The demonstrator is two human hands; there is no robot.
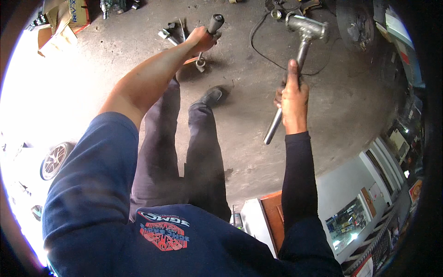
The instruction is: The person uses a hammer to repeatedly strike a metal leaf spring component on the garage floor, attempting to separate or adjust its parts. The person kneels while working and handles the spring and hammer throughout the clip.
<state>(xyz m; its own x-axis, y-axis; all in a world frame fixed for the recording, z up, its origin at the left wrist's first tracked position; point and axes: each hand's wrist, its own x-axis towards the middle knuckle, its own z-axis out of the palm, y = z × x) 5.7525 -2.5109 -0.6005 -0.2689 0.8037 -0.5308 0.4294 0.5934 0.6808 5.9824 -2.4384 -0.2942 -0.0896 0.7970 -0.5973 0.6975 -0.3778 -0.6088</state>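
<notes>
My right hand (294,99) is closed around the bare metal handle of a hammer (304,41). Its heavy cylindrical head points away from me, and the handle's lower end sticks out below my fist. To the left, my left hand (201,39) reaches low near the floor with its fingers wrapped round a dark cylindrical piece (216,23), whose rounded end shows beyond my fist. Just below that hand is a metal part with a ring-shaped end (200,63), beside an orange-red strip. Several loose metal parts (169,36) lie to its left. Whether these connect to the dark piece, I cannot tell.
An opened cardboard box (62,25) sits at the far left. A black cable (253,39) curves over the concrete floor (249,115) near a round metal part (276,14). My shoe (213,96) stands close by. A wheel (55,160) is at left, a white cabinet (256,222) behind.
</notes>
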